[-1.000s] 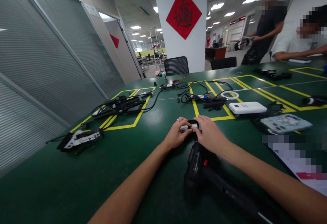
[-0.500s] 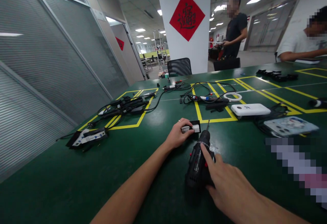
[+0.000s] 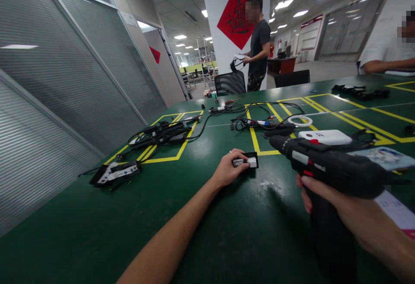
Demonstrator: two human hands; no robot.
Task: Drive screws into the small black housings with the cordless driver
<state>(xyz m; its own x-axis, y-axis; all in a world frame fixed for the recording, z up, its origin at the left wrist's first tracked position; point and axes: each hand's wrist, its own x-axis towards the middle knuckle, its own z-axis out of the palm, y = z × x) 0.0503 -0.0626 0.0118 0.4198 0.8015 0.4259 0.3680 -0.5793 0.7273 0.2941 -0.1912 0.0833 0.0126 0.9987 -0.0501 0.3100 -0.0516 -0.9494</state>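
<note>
Right hand (image 3: 343, 208) wrapped round the drill grip, the drill (image 3: 330, 167) raised to the right of the black tray (image 3: 254, 154)
The drill no longer rests on the table (image 3: 81, 232) at the tray's near side; its tip is hard to make out, its lower end lost in shadow. The left hand (image 3: 229, 168) stays clamped on the tray and the white block (image 3: 252, 162) inside, fingers hiding the tray's left end; right of the tray, the drill partly covers a white device (image 3: 337, 136)

Black-and-red drill (image 3: 337, 167), white block (image 3: 252, 162), black tray (image 3: 251, 154), green tabletop (image 3: 136, 219) with yellow lines (image 3: 162, 160)
</note>
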